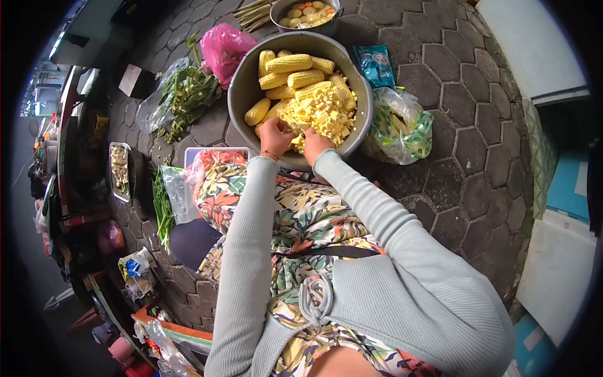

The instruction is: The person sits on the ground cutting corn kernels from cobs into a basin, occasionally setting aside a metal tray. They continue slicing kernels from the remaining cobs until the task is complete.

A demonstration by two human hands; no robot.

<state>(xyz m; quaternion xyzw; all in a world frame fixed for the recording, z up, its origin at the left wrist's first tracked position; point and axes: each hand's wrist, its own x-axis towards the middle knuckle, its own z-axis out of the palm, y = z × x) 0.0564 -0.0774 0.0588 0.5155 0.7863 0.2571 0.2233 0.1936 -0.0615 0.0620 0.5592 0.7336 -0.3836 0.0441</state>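
A large grey basin (237, 100) stands on the paving in front of my lap. Whole peeled corn cobs (289, 63) fill its far and left parts, and a heap of cut yellow pieces (330, 113) lies at the near right. My left hand (276, 136) is over the near rim, its fingers bent together at the edge of the heap. Close beside it, my right hand (317, 146) is closed, fingers pointing into the basin. A small dark bit shows at its fingertips, too small to name. What either hand grips is hidden.
A pot of peeled potatoes and carrots (308, 24) stands beyond the basin. Left are a pink plastic bag (226, 53), green husks (191, 97), a white-rimmed tray (217, 149) and green onions (162, 210). A teal packet (375, 66) and a green-patterned plastic bag (402, 129) lie right.
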